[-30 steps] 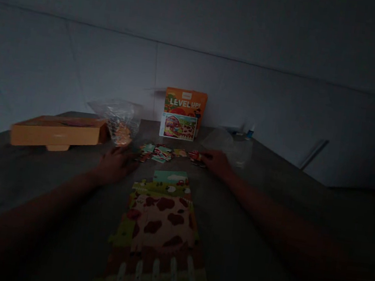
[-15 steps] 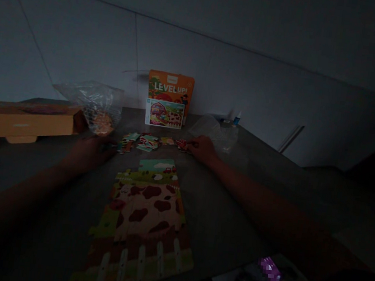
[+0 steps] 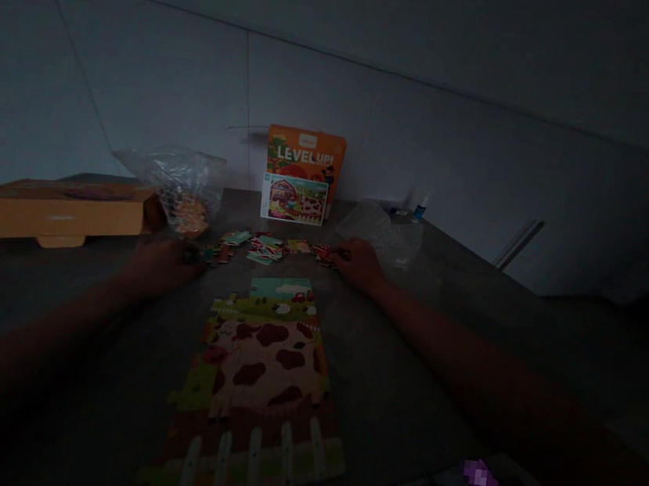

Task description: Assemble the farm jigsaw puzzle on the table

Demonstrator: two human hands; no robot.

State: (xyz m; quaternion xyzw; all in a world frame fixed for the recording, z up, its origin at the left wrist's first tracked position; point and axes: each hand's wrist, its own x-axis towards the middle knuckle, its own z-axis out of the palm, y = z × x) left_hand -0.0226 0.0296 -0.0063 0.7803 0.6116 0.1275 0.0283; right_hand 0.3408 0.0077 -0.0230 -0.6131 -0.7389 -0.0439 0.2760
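Note:
A partly joined farm jigsaw puzzle [image 3: 269, 378] lies on the dark table, showing a spotted cow above a white fence. Beyond it, loose puzzle pieces [image 3: 268, 247] form a row of small heaps. At the left end of this row, my left hand [image 3: 164, 261] has its fingertips closed on a greenish puzzle piece [image 3: 208, 255]; dim light blurs the grip. My right hand [image 3: 361, 263] pinches at a red-and-white puzzle piece [image 3: 322, 252] at the right end, its fingertips partly hiding it.
An orange "LEVEL UP!" box [image 3: 306, 150] stands by the wall with a farm picture card [image 3: 297, 200] before it. A plastic bag of pieces [image 3: 187, 206] and an orange box [image 3: 55, 218] sit left. Another clear bag [image 3: 388, 231] and a small bottle [image 3: 420, 207] are right.
The whole view has shifted slightly, so things appear farther right. My left hand's fingers have drawn in around the piece at the row's left end. My right hand stays at the right-hand heap.

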